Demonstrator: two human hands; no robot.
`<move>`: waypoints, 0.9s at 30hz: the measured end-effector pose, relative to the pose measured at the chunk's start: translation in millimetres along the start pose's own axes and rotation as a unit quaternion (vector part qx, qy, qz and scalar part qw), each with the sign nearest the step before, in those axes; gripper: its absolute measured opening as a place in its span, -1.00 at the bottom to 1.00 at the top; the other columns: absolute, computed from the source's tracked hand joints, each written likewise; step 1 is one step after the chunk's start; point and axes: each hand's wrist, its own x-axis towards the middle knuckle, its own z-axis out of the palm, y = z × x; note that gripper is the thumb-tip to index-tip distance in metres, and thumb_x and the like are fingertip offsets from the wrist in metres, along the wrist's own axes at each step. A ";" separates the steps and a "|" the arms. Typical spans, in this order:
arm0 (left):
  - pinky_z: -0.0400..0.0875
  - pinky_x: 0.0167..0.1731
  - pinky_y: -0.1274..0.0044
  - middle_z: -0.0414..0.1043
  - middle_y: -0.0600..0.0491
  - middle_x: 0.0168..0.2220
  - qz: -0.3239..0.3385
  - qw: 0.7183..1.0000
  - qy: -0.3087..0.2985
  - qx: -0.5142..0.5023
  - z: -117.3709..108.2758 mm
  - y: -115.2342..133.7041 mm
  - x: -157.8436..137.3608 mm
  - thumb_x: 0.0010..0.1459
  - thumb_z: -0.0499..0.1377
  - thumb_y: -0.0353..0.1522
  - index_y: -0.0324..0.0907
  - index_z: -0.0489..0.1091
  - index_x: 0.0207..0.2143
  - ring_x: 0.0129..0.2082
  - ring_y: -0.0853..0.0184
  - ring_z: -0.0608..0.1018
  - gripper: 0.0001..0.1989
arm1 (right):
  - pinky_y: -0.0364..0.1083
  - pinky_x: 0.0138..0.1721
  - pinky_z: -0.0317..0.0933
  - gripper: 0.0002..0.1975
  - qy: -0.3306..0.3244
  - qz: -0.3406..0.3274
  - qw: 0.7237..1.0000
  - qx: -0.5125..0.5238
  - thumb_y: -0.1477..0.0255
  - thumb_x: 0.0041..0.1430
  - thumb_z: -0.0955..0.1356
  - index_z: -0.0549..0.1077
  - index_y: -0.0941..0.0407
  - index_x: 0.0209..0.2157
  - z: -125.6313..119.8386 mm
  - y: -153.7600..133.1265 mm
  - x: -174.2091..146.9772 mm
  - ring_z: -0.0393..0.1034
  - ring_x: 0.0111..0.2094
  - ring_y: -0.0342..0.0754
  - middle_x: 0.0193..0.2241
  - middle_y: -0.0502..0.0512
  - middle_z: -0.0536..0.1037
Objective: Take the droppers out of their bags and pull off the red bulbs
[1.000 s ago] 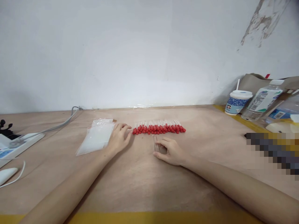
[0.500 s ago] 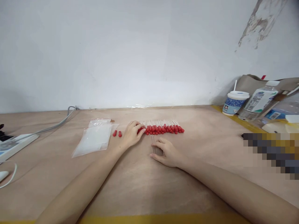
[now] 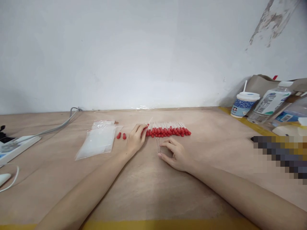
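A row of droppers [image 3: 168, 131] with red rubber bulbs and clear tubes lies side by side on the table, bulbs toward me. At its left end, the fingers of my left hand [image 3: 137, 139] are closed around the red bulb of one dropper [image 3: 147, 126], whose thin tube tilts up and away. My right hand [image 3: 177, 155] rests in front of the row, thumb and fingers apart. Just beside its fingertips lie a few clear glass tubes [image 3: 158, 143] without bulbs; whether the fingers touch them I cannot tell. Two loose red bulbs [image 3: 121, 136] lie left of my left hand.
Clear zip bags [image 3: 97, 142] lie at the left. A power strip [image 3: 21, 147] with a grey cable is at the far left. On the right stand a paper cup [image 3: 244, 104] with a straw and a plastic bottle [image 3: 272, 102]. A wall rises behind the table.
My left hand has raised one dropper at the row's left end, its tube now tilted above the others. My right fingers have shifted slightly, and the view has moved a little.
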 end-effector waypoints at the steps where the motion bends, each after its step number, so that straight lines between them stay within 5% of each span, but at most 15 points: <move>1: 0.34 -0.26 0.55 0.40 0.01 -0.27 0.005 1.000 0.008 -0.001 -4.6 2.3 -1.5 0.18 -0.02 -0.45 -0.18 0.33 -0.22 -0.28 0.36 0.46 -0.83 | -0.04 -0.25 0.27 -0.71 0.018 -0.001 1.000 -0.006 0.37 0.06 0.31 0.33 0.13 -0.15 -1.0 1.1 -1.3 0.29 -0.24 -0.03 -0.26 0.16 0.36; 5: 0.35 -0.21 0.55 0.42 0.00 -0.26 0.047 0.999 -0.007 -0.019 -24.5 9.8 -17.1 0.15 0.00 -0.47 -0.20 0.32 -0.22 -0.25 0.37 0.47 -0.84 | 0.08 -0.04 0.19 -0.50 0.075 0.000 0.995 -0.070 0.36 0.05 0.31 0.19 0.15 0.04 -7.0 7.0 -7.4 0.15 0.01 0.09 -0.04 0.28 0.25; 9: 0.38 -0.19 0.54 0.41 -0.01 -0.24 0.103 0.987 -0.076 -0.097 -36.2 13.9 -41.1 0.15 -0.01 -0.48 -0.20 0.30 -0.17 -0.22 0.38 0.47 -0.80 | 0.16 0.04 0.08 -0.34 0.043 -0.037 0.990 -0.129 0.26 0.05 0.31 0.05 0.13 0.15 -11.4 12.3 -9.5 0.03 0.11 0.14 0.10 0.30 0.14; 16: 0.42 -0.26 0.55 0.41 -0.02 -0.23 0.141 0.976 -0.115 -0.121 -36.9 20.0 -54.5 0.15 0.01 -0.48 -0.16 0.31 -0.16 -0.26 0.39 0.48 -0.78 | 0.13 -0.02 0.13 -0.78 0.020 -0.086 0.987 -0.131 0.34 0.13 0.28 0.43 0.05 -0.18 -8.7 16.6 -7.0 0.19 0.02 0.05 -0.04 0.17 0.36; 22: 0.42 -0.24 0.55 0.40 -0.02 -0.20 0.129 0.971 -0.140 -0.144 -35.2 23.8 -52.8 0.13 0.03 -0.49 -0.15 0.30 -0.09 -0.24 0.38 0.48 -0.72 | 0.08 -0.09 0.17 -0.84 0.015 -0.093 0.990 -0.108 0.39 0.14 0.26 0.47 0.08 -0.31 -6.4 18.8 -7.3 0.28 -0.11 0.01 -0.23 0.11 0.48; 27: 0.33 -0.02 0.40 0.27 -0.11 0.01 0.103 0.968 -0.174 -0.146 -29.9 29.3 -46.1 0.10 0.10 -0.39 -0.19 0.20 0.04 0.00 0.26 0.36 -0.58 | 0.04 -0.13 0.17 -0.85 0.002 -0.103 0.990 -0.099 0.43 0.15 0.26 0.45 0.11 -0.29 -5.8 15.8 -6.0 0.28 -0.17 -0.02 -0.31 0.08 0.50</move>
